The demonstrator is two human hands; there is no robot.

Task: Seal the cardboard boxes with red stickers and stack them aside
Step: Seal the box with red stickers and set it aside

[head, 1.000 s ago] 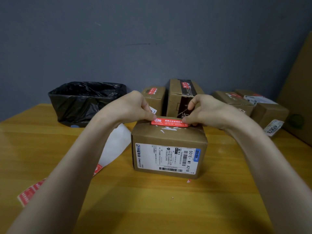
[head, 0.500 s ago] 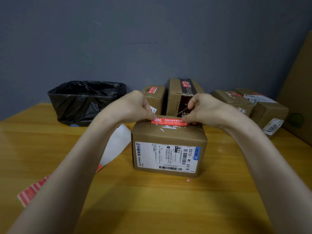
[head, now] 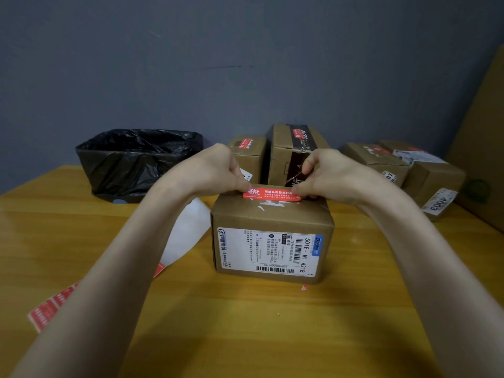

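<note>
A brown cardboard box (head: 272, 241) with a white shipping label on its front stands in the middle of the wooden table (head: 245, 336). A red sticker (head: 272, 194) lies across the far part of the box's top. My left hand (head: 218, 167) pinches the sticker's left end and my right hand (head: 327, 173) pinches its right end. Both hands sit low on the box top. A sheet of red stickers (head: 54, 304) with a white backing strip (head: 188, 233) lies to the left of the box.
Several stickered cardboard boxes stand along the back wall: a small one (head: 249, 154), a taller one (head: 291, 151), and two at the right (head: 379, 162) (head: 433, 181). A bin lined with a black bag (head: 136, 162) sits at the back left. A large cardboard sheet (head: 482, 148) leans at the right.
Both hands have carried the red sticker slightly further back and lower onto the box top. The box itself has not moved.
</note>
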